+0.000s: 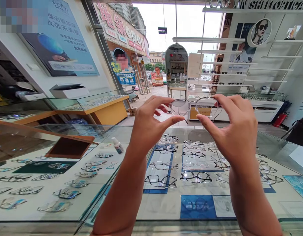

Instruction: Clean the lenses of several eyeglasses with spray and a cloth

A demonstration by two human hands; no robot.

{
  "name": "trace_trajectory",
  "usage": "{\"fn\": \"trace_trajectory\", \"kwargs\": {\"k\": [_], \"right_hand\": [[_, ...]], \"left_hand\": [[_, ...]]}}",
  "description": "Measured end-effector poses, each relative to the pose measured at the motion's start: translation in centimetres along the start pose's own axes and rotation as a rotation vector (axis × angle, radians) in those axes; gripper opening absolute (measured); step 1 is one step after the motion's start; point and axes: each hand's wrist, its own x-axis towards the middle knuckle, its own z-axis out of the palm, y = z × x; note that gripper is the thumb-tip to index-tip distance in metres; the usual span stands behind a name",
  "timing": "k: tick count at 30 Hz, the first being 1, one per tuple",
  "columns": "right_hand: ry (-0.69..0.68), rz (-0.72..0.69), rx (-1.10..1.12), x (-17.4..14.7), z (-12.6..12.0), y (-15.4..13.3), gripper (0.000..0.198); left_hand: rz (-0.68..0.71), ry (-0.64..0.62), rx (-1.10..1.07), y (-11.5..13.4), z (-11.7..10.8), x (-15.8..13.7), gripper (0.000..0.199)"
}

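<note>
The glasses (180, 107) are hanging in the air above the counter (163, 209), touching nothing but the two hands. The left hand (151, 114) is pinching one end of the rim between thumb and forefinger, its other fingers curling loosely; the right hand (237, 118) is gripping the opposite end in a similar manner, its thumb and forefinger making a wide curve around the lens. The temples are showing only in part, so I am not able to tell how far they are unfolding. In my judgement, the work is being under way: the taking up is already done, the holding up with both hands is now going on, and the glasses are not yet resting on any surface. Whether the lenses are being checked, I cannot say. Within the counter, many frames (196, 177) are lying in rows, and a blue card (197, 206) is lying near its front edge. At the counter's left part, a small bottle (117, 146) is standing, and beyond the counter a tall mirror (177, 67) is facing this way.
</note>
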Motion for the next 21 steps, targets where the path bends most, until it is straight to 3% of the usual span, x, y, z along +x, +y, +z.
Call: {"fn": "trace_trajectory", "kwargs": {"k": [8, 15, 21], "right_hand": [[0.079, -0.034, -0.005, -0.2, 0.7, -0.7, 0.045], [0.158, -0.038, 0.115, -0.4, 1.5, -1.4, 0.047], [0.166, 0.197, 0.470, 0.1, 2.6, -0.3, 0.041]], "left_hand": [[-0.114, 0.114, -0.099, 0.5, 1.4, -0.6, 0.055], [0.003, 0.254, -0.136, 0.2, 2.4, -0.6, 0.051], [0.139, 0.446, 0.049, 0.7, 2.2, -0.8, 0.055]]}}
